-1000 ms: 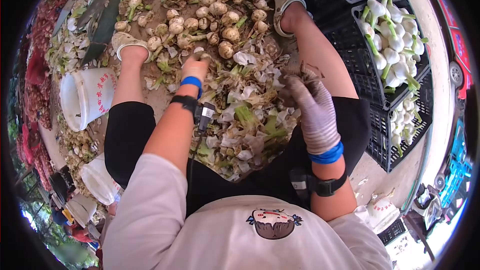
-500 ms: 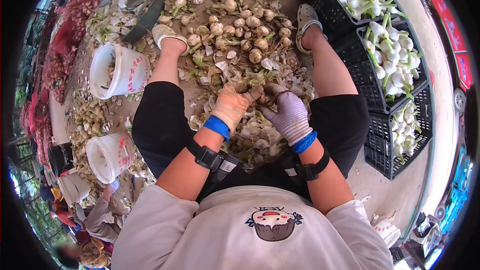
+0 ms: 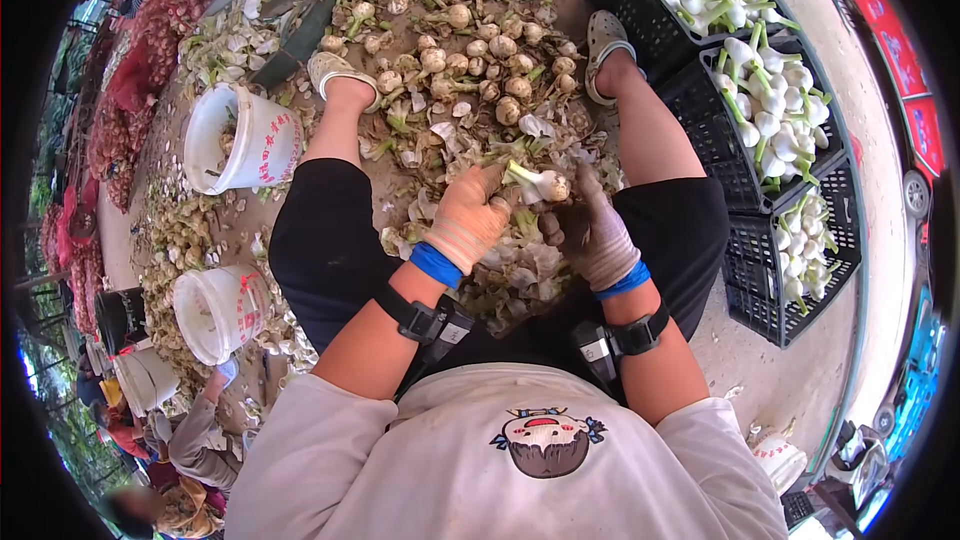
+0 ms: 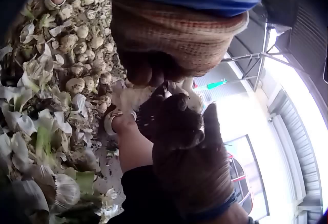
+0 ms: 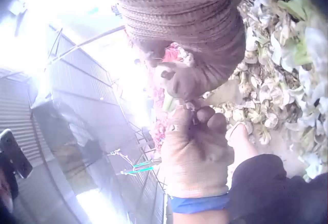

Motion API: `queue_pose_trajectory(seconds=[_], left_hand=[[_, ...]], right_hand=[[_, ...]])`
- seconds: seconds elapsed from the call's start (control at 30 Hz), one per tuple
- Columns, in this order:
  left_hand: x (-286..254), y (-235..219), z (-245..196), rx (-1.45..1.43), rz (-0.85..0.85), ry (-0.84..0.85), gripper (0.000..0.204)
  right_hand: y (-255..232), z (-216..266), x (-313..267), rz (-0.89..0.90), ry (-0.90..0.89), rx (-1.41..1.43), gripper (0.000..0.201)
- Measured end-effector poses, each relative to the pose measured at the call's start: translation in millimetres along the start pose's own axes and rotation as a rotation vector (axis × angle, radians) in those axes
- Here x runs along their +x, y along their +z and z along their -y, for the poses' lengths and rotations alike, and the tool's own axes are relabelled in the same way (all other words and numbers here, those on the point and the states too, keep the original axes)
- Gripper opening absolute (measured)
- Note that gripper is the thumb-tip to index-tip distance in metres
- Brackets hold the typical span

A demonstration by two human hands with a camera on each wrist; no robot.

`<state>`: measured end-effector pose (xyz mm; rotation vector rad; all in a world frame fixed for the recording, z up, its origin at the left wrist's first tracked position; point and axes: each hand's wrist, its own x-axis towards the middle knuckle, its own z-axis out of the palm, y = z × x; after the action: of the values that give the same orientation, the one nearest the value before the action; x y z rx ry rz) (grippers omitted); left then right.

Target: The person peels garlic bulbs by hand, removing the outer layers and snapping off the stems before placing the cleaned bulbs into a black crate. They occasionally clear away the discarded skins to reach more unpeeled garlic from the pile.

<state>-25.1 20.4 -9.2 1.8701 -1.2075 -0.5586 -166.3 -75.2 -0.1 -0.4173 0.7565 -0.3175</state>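
"What does the garlic look like?"
"Round and white, with a short green stem. Its root end is brown and faces the right hand."
"Where is it?"
"Between the two hands, over a pile of dry skins. The left hand pinches it by the stem with thumb and fingers."
"And the right hand?"
"Its fingers are bent near the root end. I can't tell if they grip it."
"What's hard to see?"
"In the left wrist view, dark fingers hide most of the garlic. In the right wrist view, bright light makes things pale."
"What's around?"
"Dirty bulbs lie past the skins. Black crates of white bulbs sit on the right, the far one cut off."
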Motion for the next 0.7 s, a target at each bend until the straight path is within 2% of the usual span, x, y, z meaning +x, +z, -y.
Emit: queue_pose_trajectory(seconds=[0.03,0.07,0.1,0.13,0.17,0.23,0.27,0.3,0.37,0.4,0.5,0.53,0.57,0.63,0.7], left_hand=[[0,-1,-6,0.092,-0.049,-0.065,0.032],[1,-6,-14,0.092,-0.048,-0.066,0.032],[1,-12,-23,0.047,0.033,0.029,0.034],[1,-15,-27,0.001,0.115,0.124,0.037],[-2,-11,-25,-0.001,0.119,0.123,0.037],[-6,-3,-18,-0.142,0.27,0.12,0.032],[-4,-3,-15,-0.106,0.282,0.204,0.029],[1,-5,-10,-0.107,0.285,0.203,0.029],[10,-10,-2,0.08,0.213,-0.031,0.021],[11,-8,-2,0.081,0.216,-0.031,0.021],[17,-3,-18,-0.815,-0.039,-0.487,0.019],[17,-6,-26,-1.007,-0.087,-0.626,0.021],[18,-5,-24,-1.008,-0.087,-0.63,0.021],[19,-2,-13,-1.239,-0.056,-0.703,0.02],[20,0,3,-1.469,-0.021,-0.775,0.021]], right_hand=[[2,3,-3,0.0,0.0,0.0,0.042],[2,6,-4,0.035,-0.106,-0.241,0.04],[1,9,-7,0.069,-0.211,-0.481,0.039],[0,17,-8,-0.037,-0.098,-0.56,0.038],[-6,9,2,-0.042,-0.096,-0.558,0.038],[-16,-20,30,-0.11,-0.821,-0.709,0.038],[-10,-25,34,-0.231,-0.947,-0.699,0.041],[-2,-15,28,-0.234,-0.946,-0.698,0.041],[6,6,12,-0.289,-0.254,-0.28,0.046],[-1,10,13,-0.175,-0.109,-0.154,0.045],[3,12,7,-0.12,-0.01,-0.205,0.045],[2,12,8,-0.121,-0.007,-0.204,0.045],[1,12,10,-0.105,-0.029,-0.162,0.038],[-5,14,12,-0.08,-0.074,-0.076,0.026],[-9,16,13,-0.075,-0.097,-0.029,0.023]])
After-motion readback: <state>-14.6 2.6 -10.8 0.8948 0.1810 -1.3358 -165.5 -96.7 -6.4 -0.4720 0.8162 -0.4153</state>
